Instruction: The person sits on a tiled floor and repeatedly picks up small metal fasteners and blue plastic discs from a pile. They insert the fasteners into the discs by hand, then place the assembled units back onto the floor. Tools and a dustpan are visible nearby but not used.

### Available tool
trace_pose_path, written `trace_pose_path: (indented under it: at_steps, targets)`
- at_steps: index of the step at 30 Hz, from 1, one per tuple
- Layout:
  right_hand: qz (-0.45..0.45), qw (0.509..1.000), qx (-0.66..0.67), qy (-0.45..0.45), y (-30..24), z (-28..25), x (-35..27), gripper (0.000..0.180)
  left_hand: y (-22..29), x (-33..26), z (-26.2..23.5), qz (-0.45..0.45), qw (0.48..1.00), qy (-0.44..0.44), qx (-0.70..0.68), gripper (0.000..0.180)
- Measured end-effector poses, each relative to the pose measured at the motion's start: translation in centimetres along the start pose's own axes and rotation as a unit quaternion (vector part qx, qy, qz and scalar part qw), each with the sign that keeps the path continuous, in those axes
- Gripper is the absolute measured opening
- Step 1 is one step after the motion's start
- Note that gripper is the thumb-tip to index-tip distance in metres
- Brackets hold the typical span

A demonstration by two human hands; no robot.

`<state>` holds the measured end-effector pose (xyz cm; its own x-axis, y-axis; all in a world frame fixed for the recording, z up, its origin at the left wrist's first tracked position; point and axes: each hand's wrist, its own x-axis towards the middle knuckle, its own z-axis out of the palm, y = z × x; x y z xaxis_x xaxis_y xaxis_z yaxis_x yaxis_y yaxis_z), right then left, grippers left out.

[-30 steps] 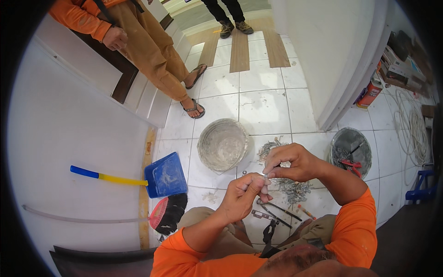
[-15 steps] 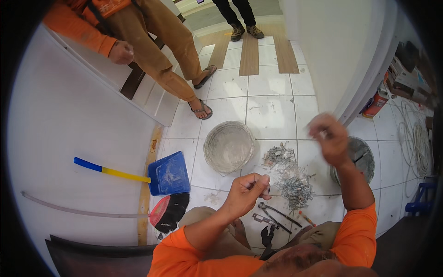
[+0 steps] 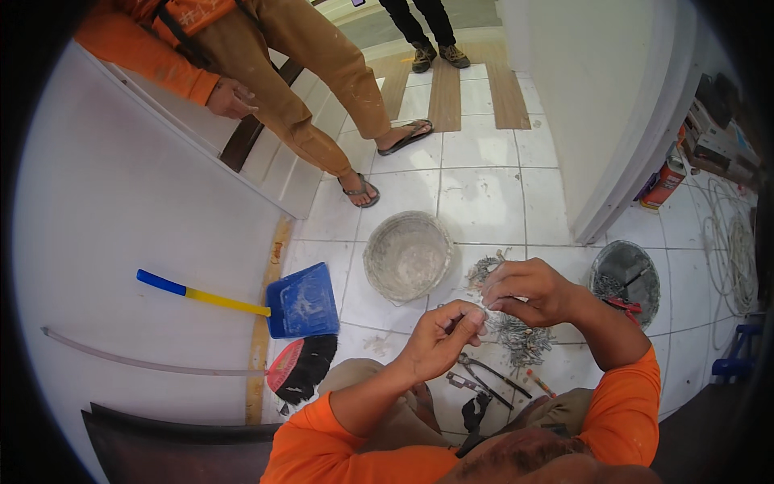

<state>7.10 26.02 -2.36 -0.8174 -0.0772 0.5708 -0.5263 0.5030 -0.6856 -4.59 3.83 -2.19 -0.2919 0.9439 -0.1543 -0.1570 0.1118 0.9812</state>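
Observation:
My left hand is closed in a pinch in front of me, and the fingertips of my right hand meet it, also pinched. Whatever lies between the fingers is too small or hidden to make out. Just beyond and below them, a pile of loose nails or screws lies on the tiles, partly covered by my right hand. Closer to my knees are long-handled pincers, a flat metal plate and a thin orange-and-white stick.
A grey basin stands ahead. A dark bucket holding small metal pieces and red-handled tools is at right. A blue dustpan and a broom lie left. One person stands at far left, another farther back.
My right hand has come left from beside the bucket to meet my left hand. The person at far left has moved a foot to the right.

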Motion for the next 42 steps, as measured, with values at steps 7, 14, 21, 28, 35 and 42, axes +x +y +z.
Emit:
trace_pose_path:
  at_steps: [7,14,21,28,35,42]
  targets:
    - [-0.05,0.998,-0.03,0.025,0.6,-0.7,0.2,0.028,0.3,-0.9,0.3,-0.014,0.999,0.032,0.02,0.019]
    - [0.078,0.846,0.022,0.528,0.8,-10.0,-5.5,0.03,0.6,-0.4,0.1,-0.026,0.998,0.05,-0.01,0.019]
    - [0.058,0.992,0.107,-0.038,-1.2,0.3,0.4,0.017,0.4,-0.4,-0.1,0.006,0.999,0.035,0.023,0.036]
    - [0.073,0.979,0.187,-0.041,-0.7,1.1,0.5,0.013,0.7,-1.2,0.2,0.026,0.999,0.016,0.037,0.037]
    - [0.123,0.954,0.271,-0.046,-1.1,1.1,0.0,0.012,1.3,-2.1,0.3,0.02,0.998,-0.05,0.01,0.032]
    - [0.113,0.961,0.246,-0.056,-1.6,1.3,0.7,0.013,2.9,-2.9,-0.7,0.018,0.995,-0.099,0.025,0.031]
